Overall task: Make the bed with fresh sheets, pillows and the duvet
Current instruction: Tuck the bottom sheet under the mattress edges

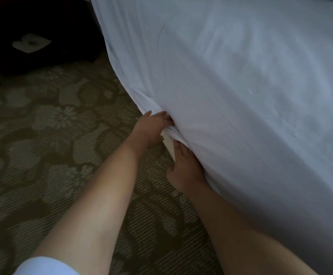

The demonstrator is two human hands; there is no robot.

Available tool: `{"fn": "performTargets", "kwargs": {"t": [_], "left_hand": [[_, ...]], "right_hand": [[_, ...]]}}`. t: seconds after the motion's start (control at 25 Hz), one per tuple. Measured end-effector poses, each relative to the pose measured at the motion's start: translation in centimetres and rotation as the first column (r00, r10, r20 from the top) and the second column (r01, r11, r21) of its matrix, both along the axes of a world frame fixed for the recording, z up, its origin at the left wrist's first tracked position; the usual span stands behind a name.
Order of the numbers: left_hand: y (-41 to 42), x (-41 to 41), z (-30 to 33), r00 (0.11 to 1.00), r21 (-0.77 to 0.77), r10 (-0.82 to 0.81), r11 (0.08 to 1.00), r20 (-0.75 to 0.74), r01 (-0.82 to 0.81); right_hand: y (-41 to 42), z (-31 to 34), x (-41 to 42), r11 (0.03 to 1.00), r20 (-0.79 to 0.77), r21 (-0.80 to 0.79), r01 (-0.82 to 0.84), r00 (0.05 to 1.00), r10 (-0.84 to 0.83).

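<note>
The white sheet [231, 86] lies smooth over the top of the bed and hangs down its near side to the patterned carpet [52, 135]. At the lower edge, a bunch of gathered cloth meets a pale strip of what looks like the mattress edge [169, 143], so you appear to be tucking the sheet under. To do it well, pull the slack taut downward first, then slide the cloth in flat, so no ridge forms, and work along the edge in short runs. Your left hand [151, 126] reaches forward with the arm nearly straight, its fingers curled into the bunched fold, gripping it. Your right hand [185, 165] sits just below and nearer you, wrist bent, fingers pushed up against the hanging cloth; their tips are hidden beneath it, so whether they pinch anything cannot be told. A white sleeve [42, 265] shows at your left elbow.
</note>
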State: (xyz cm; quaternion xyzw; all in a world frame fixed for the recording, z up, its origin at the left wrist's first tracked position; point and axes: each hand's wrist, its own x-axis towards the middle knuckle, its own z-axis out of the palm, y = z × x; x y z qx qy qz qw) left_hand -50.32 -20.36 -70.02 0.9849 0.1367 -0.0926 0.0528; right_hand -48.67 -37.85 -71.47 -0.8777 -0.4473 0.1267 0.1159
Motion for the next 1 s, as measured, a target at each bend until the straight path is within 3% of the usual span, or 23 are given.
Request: {"fn": "performTargets", "kwargs": {"t": [0.2, 0.4, 0.56, 0.68, 0.76, 0.84, 0.88, 0.92, 1.0], "left_hand": [[0.9, 0.5, -0.8, 0.991, -0.035, -0.012, 0.999, 0.134, 0.016], [1.3, 0.4, -1.7, 0.980, -0.063, 0.001, 0.998, 0.200, 0.012], [1.4, 0.2, -3.1, 0.936, -0.148, 0.008, 0.988, 0.353, 0.047], [1.6, 0.2, -4.0, 0.854, -0.185, 0.000, 0.976, 0.520, 0.113], [0.9, 0.3, -4.3, 0.805, -0.463, 0.254, 0.886, 0.536, 0.029], [0.0, -0.4, -4.6, 0.642, -0.801, 0.653, 0.590, 0.403, -0.098], [0.1, -1.1, -5.1, 0.556, -0.874, 0.766, 0.467, 0.323, -0.136], [0.5, -1.9, -5.9, 0.529, -0.880, 0.796, 0.442, 0.294, -0.176], [1.4, -3.8, -8.0, 0.616, -0.813, 0.721, 0.542, 0.318, -0.214]], "right_hand": [[0.0, -1.5, -0.3, 0.996, 0.212, -0.073, -0.057, 0.975, 0.071], [-1.3, -1.5, 0.7, 0.952, 0.425, -0.132, -0.276, 0.852, 0.306], [0.0, -1.9, 0.3, 0.992, 0.407, -0.061, -0.110, 0.905, 0.125], [1.2, -2.0, 0.3, 0.999, 0.256, -0.016, -0.033, 0.966, 0.036], [1.8, -2.2, -0.1, 1.000, 0.220, 0.000, 0.013, 0.975, -0.012], [2.0, -2.5, -0.6, 0.999, 0.207, -0.020, 0.051, 0.977, -0.046], [2.2, -2.6, -0.7, 0.998, 0.228, -0.028, 0.060, 0.972, -0.052], [2.5, -2.8, -0.7, 0.996, 0.258, -0.048, 0.070, 0.965, -0.055], [3.0, -3.5, -0.7, 0.996, 0.333, -0.047, 0.079, 0.941, -0.059]]}}
